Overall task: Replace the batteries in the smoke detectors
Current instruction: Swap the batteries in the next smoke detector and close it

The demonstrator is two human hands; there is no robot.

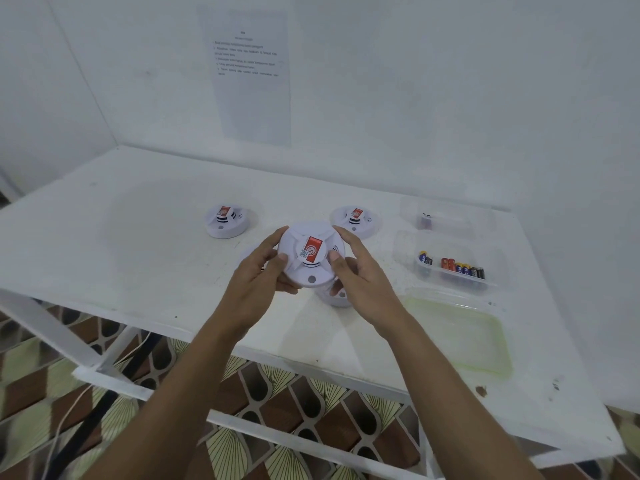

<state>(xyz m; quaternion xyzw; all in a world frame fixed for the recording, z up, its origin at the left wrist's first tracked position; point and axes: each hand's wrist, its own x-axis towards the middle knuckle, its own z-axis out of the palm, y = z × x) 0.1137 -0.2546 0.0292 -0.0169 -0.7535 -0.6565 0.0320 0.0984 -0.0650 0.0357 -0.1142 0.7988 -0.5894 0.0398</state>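
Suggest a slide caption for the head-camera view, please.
Left hand and right hand grip a white smoke detector above the table; batteries wait in a clear tray at right.

White painted table (138, 258), scuffed and speckled, set into a corner of plain white walls (450, 98). On the back wall, a printed sheet of paper (249, 74), text too small to read. At the table's right side, a clear plastic container (405, 247), a second clear container (450, 211) behind it, and a pale green tray (464, 337) nearer the front edge. Below, patterned floor (287, 393) in brown, cream and black, with a thin white cable (65, 417) beside a black cable (104, 403).
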